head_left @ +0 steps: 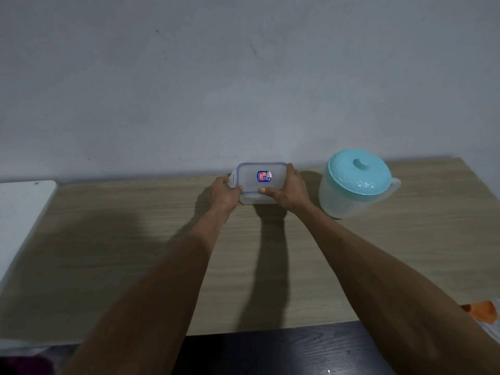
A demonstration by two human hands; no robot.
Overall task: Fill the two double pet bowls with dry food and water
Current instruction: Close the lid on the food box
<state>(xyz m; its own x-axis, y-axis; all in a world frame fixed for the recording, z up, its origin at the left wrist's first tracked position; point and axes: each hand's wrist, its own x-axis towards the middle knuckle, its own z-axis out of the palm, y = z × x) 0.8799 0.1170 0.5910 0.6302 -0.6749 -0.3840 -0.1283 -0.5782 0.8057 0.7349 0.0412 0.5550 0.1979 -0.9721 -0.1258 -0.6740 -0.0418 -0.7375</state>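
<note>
We note both forearms stretched forward, bare, converging on the far middle of the pale wood-grain table point(121, 239).

The small rectangular translucent plastic container point(253, 197) with a blue-rimmed clip lid sits close to the grey wall point(243, 77), held between the two hands. A red and blue sticker point(264, 176) shows on the lid.

The left hand point(226, 193) grips the container's left end. Its thumb lies on the near left corner of the lid and its fingers curl round the side by the white latch flap point(232, 180).

The right hand point(290, 189) grips the right end. Its thumb presses the near edge of the lid and its fingers wrap the side up to the far right corner.

We cannot tell whether the container rests on the table or is raised just off it, and its contents do not show through.

The translucent round plastic jug point(349, 201) with a turquoise knobbed lid point(359, 171) stands just to the right of the right hand, not touching it.

A white flat surface point(21, 212) adjoins the table's left edge. A small orange object point(483, 311) shows at the right border, too cut off to identify.
</note>
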